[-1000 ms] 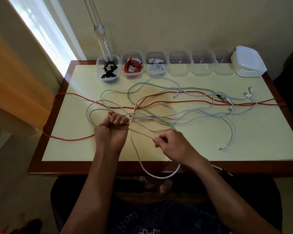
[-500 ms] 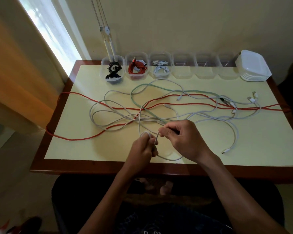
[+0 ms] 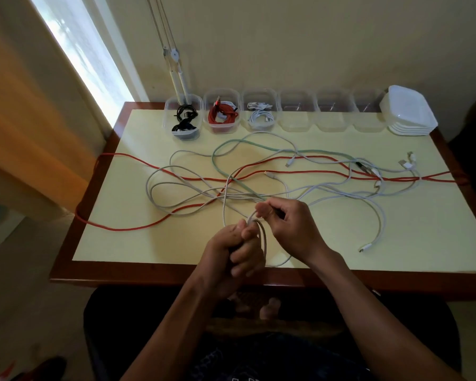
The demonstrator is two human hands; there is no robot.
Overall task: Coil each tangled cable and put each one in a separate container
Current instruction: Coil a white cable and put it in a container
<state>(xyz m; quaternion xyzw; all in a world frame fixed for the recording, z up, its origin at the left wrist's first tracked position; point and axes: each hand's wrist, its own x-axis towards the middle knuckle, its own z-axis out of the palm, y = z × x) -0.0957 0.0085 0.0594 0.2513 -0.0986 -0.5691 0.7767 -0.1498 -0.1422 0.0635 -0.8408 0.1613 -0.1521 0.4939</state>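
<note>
Your left hand (image 3: 238,250) is curled round a few loops of a pale grey cable (image 3: 263,237), fingers wrapped tight, near the bench's near edge at centre. Your right hand (image 3: 291,226) sits just right of it and slightly farther, thumb and forefinger pinching the same cable where it leaves the coil. One slack loop of it hangs right of the left hand, down to the near edge.

From your hands the cable runs far-left into the tangle (image 3: 231,188) spread over the middle of the bench (image 3: 121,243): grey and white loops, a pale green cable (image 3: 259,145) arcing on the far side, and a long red cable (image 3: 154,167) crossing the bench from the left edge to the right edge. A white cable end with a plug (image 3: 364,247) lies right of your right hand, apart from it.

Along the far edge there is a row of clear containers: the leftmost (image 3: 183,116) holds a black cable, the next (image 3: 221,111) a red one, the third (image 3: 261,110) a white one. Three more clear containers (image 3: 333,111) stand to the right, then a stack of white lids (image 3: 408,114) at the far-right corner.
</note>
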